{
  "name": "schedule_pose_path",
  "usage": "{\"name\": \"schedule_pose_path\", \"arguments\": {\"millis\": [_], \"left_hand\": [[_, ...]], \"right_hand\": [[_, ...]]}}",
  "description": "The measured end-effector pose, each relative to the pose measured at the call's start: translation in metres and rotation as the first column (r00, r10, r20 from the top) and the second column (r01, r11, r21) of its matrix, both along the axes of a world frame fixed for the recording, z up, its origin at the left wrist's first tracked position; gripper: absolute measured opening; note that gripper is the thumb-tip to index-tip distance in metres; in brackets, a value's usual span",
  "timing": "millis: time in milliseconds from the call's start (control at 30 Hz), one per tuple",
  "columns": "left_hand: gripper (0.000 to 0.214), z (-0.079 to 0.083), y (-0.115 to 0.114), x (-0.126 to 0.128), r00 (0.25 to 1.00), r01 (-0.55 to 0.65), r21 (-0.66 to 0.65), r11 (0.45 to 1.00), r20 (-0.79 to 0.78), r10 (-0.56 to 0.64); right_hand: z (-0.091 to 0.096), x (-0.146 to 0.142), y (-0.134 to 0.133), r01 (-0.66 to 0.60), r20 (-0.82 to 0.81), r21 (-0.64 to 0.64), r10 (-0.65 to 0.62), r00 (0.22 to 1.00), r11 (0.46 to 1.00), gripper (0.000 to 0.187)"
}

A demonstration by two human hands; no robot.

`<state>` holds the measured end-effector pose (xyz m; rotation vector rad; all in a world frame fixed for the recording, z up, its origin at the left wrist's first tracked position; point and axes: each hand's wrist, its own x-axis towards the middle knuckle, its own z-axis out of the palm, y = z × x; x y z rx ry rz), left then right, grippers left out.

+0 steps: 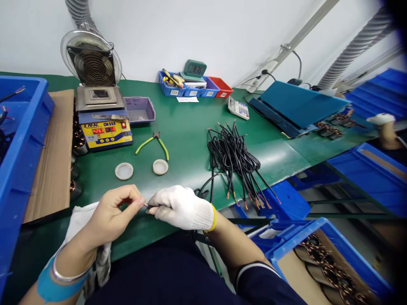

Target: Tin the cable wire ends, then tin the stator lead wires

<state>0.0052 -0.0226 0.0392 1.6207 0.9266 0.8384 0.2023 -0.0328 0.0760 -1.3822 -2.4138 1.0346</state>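
My bare left hand (111, 214) pinches the thin coloured wire ends (146, 205) of a black cable between thumb and forefinger. Close beside it, my right hand (181, 208), in a white knit glove, is closed around the cable just behind those ends; most of the cable there is hidden by the glove. A loop of black cable (201, 192) shows beyond the right wrist. Farther right lies a bundle of black cables (237, 154) with bare copper tips. Two small round white dishes, a left one (124, 171) and a right one (160, 167), sit beyond my hands.
Green-handled cutters (163, 149) lie open near a yellow solder pot unit (106, 133) with lit displays. A purple tray (140, 109), small bins (193, 90), a calculator (238, 108) and a blue stand (295, 106) stand behind. Blue crates flank the bench; another person's gloved hand (381, 119) is far right.
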Motion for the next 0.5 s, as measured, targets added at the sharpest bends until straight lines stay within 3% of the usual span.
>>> {"name": "schedule_pose_path", "arguments": {"millis": [133, 267, 400, 500], "left_hand": [[0.027, -0.0035, -0.0004, 0.0034, 0.999, -0.052, 0.004, 0.999, -0.015, 0.052], [0.038, -0.0050, -0.0020, 0.0055, 0.996, -0.085, -0.045, 0.995, -0.037, 0.083], [0.047, -0.0066, 0.0015, 0.0014, 0.939, -0.243, -0.185, 0.952, 0.201, 0.279], [0.039, -0.0074, 0.0036, -0.0006, 0.960, -0.092, -0.208, 0.974, 0.240, 0.142]], "right_hand": [[-0.0032, -0.0021, -0.0057, 0.143, -0.022, -0.045, -0.144, 0.989, 0.989, 0.022], [-0.0066, -0.0013, -0.0094, 0.178, -0.086, -0.052, -0.182, 0.980, 0.983, 0.021], [-0.0085, 0.0009, -0.0095, 0.215, -0.099, -0.063, -0.220, 0.970, 0.975, 0.020], [-0.0082, 0.0008, -0.0090, 0.217, -0.075, -0.025, -0.218, 0.973, 0.976, 0.020]]}}
